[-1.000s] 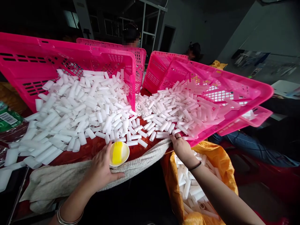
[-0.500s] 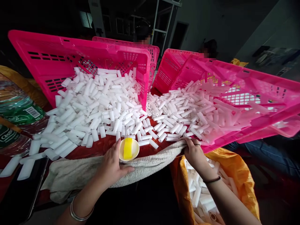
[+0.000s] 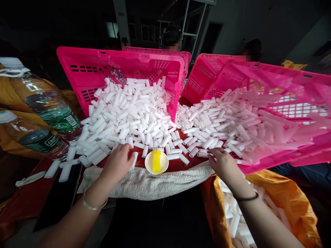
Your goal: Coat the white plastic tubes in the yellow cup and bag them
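Observation:
A small white bowl point(image 3: 147, 166) stands between my hands, holding a yellow strip point(image 3: 156, 161) with a thin needle-like tip above it. To its left, my left hand point(image 3: 119, 161) is open at the edge of the pile of short white plastic tubes point(image 3: 121, 117). One white tube point(image 3: 134, 159) lies just beside its thumb. My right hand point(image 3: 221, 161) has bent fingers, with thumb and forefinger apart at the right end of another white tube point(image 3: 202, 155). A grey towel point(image 3: 165, 184) lies along the table's front edge, below both hands.
Tipped pink crates point(image 3: 85, 58) spill tubes onto the red table point(image 3: 178, 166). Plastic bottles point(image 3: 49, 110) and a dark flat device point(image 3: 60, 199) are at left. A yellow sack point(image 3: 292, 196) of tubes stands below right. Two people point(image 3: 172, 36) are behind the crates.
The view has shifted left. My left hand has moved away from the bowl, leftward to the tubes. My right hand has moved off the towel edge toward the tubes beside it.

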The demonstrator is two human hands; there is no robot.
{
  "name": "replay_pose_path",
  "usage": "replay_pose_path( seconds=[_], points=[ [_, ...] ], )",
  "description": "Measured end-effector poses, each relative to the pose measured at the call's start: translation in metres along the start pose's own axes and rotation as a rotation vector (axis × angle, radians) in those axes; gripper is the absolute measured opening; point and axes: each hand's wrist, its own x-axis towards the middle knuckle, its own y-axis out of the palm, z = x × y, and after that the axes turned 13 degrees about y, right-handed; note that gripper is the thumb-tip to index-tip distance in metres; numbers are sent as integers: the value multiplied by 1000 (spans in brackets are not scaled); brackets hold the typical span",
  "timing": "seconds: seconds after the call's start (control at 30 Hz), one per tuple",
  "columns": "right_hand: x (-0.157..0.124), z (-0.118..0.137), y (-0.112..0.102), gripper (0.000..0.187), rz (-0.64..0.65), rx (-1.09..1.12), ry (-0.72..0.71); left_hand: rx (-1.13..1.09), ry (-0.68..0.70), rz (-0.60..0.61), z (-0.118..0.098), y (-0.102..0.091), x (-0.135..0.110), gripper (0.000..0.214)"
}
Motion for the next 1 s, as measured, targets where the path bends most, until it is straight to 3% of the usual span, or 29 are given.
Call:
replay_pose_path(
  seconds=[0.1,0.17,0.37,0.47,0.57,0.63,0.73,0.83,1.0],
  points=[
    [31,25,-3,26,291,-219,4,82,-78,245,-15,1,16,28],
    [40,35,-1,26,349,-268,-23,111,-79,278,-19,7,20,28],
    [46,39,-2,21,338,-263,-55,-69,-86,200,-1,16,24,23],
    [41,43,-7,28,274,-251,31,-312,-86,-15,5,6,15,30],
    [17,61,-19,39,89,25,17,-618,-54,-200,-12,-8,-9,42],
    [-10,83,-30,41,43,410,-177,-779,6,-108,-34,-15,-28,48],
    [-50,119,-49,51,301,786,-518,-920,87,37,-70,-17,-47,49],
    [-70,140,-61,49,414,877,-575,-1107,6,68,-89,-11,-50,50],
    [-70,137,-64,66,466,774,-552,-1447,-142,227,-95,-8,-41,60]
  ],
)
